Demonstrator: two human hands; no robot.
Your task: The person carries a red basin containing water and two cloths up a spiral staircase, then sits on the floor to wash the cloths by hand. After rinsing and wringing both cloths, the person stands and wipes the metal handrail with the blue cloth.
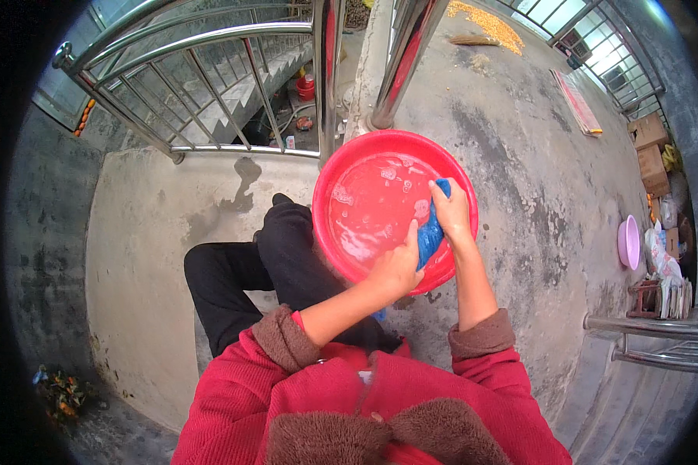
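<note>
A blue cloth [430, 237] is stretched between my two hands above the right side of a round red plastic basin [321, 232]. My left hand [398, 264] grips its lower end, over the near rim. Around the upper end, near the basin's right wall, my right hand [451, 210] is closed. The cloth looks bunched and wet. Soapy water [363, 203] with patches of foam lies in the basin. What lies under the water cannot be made out.
Steel railings [250, 148] stand beyond the basin, beside a staircase [232, 104]. On the concrete floor to the right are a purple basin [629, 243], cardboard boxes [652, 168] and a folded sack [579, 104]. Yellow corn kernels [491, 23] are spread farther off, beside a broom head [473, 40].
</note>
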